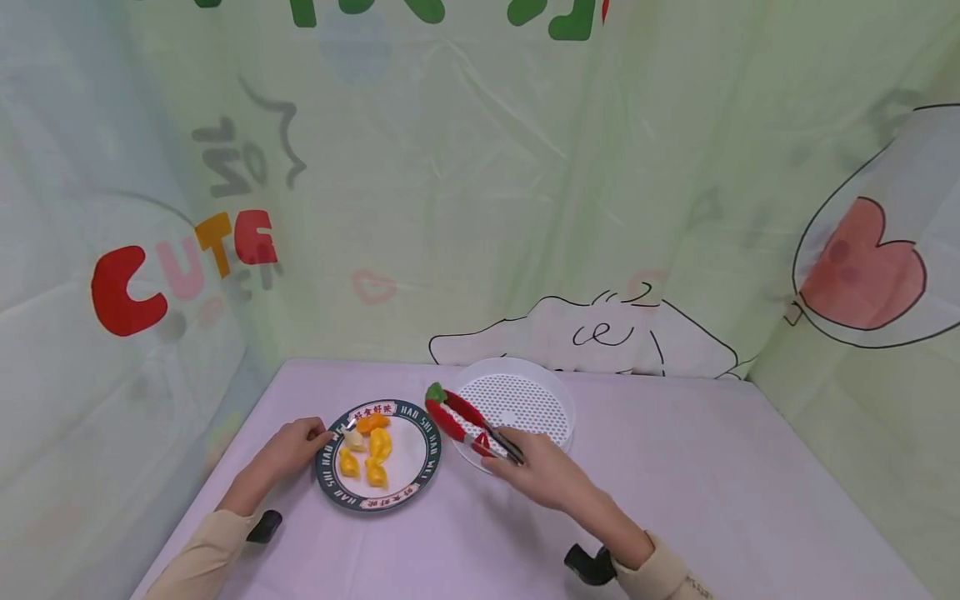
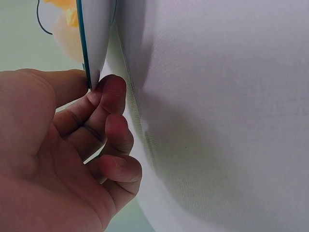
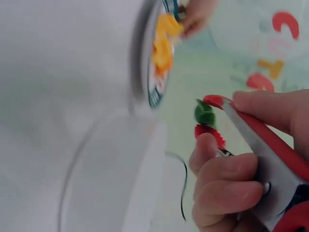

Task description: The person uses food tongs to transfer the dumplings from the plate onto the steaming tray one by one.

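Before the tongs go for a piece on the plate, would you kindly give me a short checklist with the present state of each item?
1. Left hand pinches the plate rim: ok.
2. Right hand grips the tongs: ok.
3. Tong tips empty: ok.
4. Food pieces on the plate: ok.
5. Strainer empty and beside the plate: ok.
6. Tong tips over the plate: not ok, they are at the strainer's edge.

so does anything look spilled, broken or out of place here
Nothing stands out. The food pieces all sit on the plate, which the left hand steadies at its rim, and the right hand holds the tongs over the white strainer basket.
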Available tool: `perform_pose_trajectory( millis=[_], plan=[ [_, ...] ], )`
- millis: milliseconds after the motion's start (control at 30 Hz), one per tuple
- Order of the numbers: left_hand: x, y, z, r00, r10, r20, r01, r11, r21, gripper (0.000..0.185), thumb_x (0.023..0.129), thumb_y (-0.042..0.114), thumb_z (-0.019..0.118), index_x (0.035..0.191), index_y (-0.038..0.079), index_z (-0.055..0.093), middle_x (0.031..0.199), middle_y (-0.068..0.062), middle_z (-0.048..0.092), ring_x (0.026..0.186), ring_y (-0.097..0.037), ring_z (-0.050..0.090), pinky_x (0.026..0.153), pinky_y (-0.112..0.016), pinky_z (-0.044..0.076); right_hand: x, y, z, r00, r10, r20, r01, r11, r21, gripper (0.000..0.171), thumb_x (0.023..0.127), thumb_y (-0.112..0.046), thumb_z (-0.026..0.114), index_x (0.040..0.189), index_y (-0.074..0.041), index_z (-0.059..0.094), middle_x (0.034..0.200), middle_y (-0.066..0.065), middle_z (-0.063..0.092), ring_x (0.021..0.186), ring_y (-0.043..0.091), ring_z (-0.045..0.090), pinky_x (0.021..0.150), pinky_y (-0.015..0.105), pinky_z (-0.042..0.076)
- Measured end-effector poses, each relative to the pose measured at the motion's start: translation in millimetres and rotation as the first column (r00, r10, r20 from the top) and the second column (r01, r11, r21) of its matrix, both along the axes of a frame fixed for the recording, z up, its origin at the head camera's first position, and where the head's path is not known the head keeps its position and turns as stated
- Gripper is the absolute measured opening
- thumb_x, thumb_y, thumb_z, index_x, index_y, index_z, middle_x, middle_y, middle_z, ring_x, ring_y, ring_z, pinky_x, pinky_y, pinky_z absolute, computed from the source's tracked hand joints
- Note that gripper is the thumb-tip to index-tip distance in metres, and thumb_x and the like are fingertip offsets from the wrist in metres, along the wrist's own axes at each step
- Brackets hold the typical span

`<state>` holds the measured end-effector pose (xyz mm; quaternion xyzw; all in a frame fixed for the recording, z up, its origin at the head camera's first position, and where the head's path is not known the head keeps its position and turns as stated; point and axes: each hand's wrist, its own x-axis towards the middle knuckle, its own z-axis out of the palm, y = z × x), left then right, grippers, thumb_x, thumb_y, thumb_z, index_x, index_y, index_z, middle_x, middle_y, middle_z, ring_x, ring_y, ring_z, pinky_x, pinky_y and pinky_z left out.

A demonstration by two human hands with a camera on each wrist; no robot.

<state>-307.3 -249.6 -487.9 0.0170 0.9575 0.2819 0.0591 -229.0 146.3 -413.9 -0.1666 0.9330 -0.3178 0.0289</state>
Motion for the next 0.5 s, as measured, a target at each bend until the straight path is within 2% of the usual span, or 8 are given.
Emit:
perform_pose_trajectory(
  millis=[167,300,433,500],
  plan=[
    [-0.9,1,1.4,1.0,0.008,0.004,-0.008,1.0,0.0,0.022,0.101,0.024,0.06,0.102,0.003,0.064,0.082,-0.005,0.06,0.077,-0.018,0.054,0.068,-0.028,0.047,-20.5,32,5.5,0.993,-0.115,0.017,0.112,0.986,0.123,0.055,0.091,-0.038,0.072,0.13,-0.001,0.062,0.108,0.01,0.071,0.081,0.017,0.058,0.065,0.031,0.049],
    [-0.7,0,-0.2,1.0,0.017,0.02,-0.017,1.0,0.007,0.02,0.1,0.024,0.061,0.1,0.004,0.064,0.081,-0.005,0.059,0.077,-0.018,0.054,0.068,-0.028,0.046,-28.5,48,2.5,0.987,-0.142,0.071,0.123,0.966,0.226,0.051,0.089,-0.035,0.073,0.125,0.001,0.064,0.102,0.009,0.07,0.08,0.019,0.057,0.064,0.032,0.05],
    [-1.3,-1,-3.2,1.0,0.018,0.015,-0.018,1.0,0.003,0.019,0.1,0.024,0.061,0.099,0.005,0.064,0.081,-0.005,0.059,0.076,-0.018,0.054,0.068,-0.028,0.046,-31.2,54,0.4,0.985,-0.147,0.094,0.121,0.962,0.243,0.05,0.088,-0.035,0.074,0.122,0.001,0.066,0.095,0.007,0.069,0.078,0.019,0.056,0.064,0.033,0.049],
    [-2.1,-1,-4.1,1.0,0.016,0.008,-0.016,1.0,0.006,0.02,0.1,0.024,0.061,0.1,0.005,0.064,0.081,-0.005,0.059,0.076,-0.018,0.053,0.068,-0.028,0.047,-31.3,54,0.6,0.984,-0.15,0.096,0.122,0.961,0.249,0.051,0.088,-0.036,0.074,0.123,0.001,0.065,0.097,0.008,0.069,0.079,0.02,0.057,0.065,0.034,0.05]
  ],
)
